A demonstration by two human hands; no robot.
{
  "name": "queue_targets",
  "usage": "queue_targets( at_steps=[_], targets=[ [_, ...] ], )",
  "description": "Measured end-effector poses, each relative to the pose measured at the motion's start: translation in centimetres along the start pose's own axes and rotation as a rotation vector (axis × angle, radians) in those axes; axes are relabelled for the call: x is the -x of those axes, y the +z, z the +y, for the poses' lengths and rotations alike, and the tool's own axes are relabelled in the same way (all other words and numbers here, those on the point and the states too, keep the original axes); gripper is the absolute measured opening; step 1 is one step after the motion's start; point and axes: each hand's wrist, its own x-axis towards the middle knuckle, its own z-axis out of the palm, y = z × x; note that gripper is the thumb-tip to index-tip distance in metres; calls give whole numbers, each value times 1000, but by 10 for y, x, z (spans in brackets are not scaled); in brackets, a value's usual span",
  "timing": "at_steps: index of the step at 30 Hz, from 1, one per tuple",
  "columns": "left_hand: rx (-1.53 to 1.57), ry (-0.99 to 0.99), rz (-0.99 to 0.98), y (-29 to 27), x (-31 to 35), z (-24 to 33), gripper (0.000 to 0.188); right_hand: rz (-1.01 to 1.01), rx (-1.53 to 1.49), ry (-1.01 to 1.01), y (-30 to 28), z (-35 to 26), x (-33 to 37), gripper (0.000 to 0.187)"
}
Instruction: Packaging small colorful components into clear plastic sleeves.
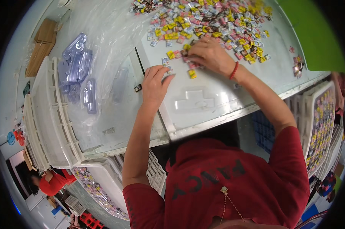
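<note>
Small wrapped candies (233,32) in yellow, pink, white and dark wrappers lie heaped over the far part of the white table. My right hand (209,54), with a red bracelet at the wrist, reaches in at the heap's near edge. Its fingers are curled over a few candies, which they partly hide. To its left, my left hand (156,84) rests at a seam in the tabletop. Its thumb stands apart from the bent fingers, beside a short row of white-and-blue candies (165,61). Nearer me lies a clear stepped plastic tray (195,100) with nothing in it.
Stacked clear bluish plastic trays (78,65) lie on plastic film (107,42) at the left. A dark candy (138,88) is near my left wrist. White crates (52,114) line the left side. Candy-filled racks (320,126) stand at the right, below a green surface (313,34).
</note>
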Motion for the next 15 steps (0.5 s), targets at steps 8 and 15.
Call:
queue_targets(
  at_steps=[8,15],
  targets=[
    [-34,43,70,11,2,1,19,-71,139,21,15,-16,7,21],
    [-75,93,97,12,3,2,21,-118,96,65,17,-28,8,19]
  ],
)
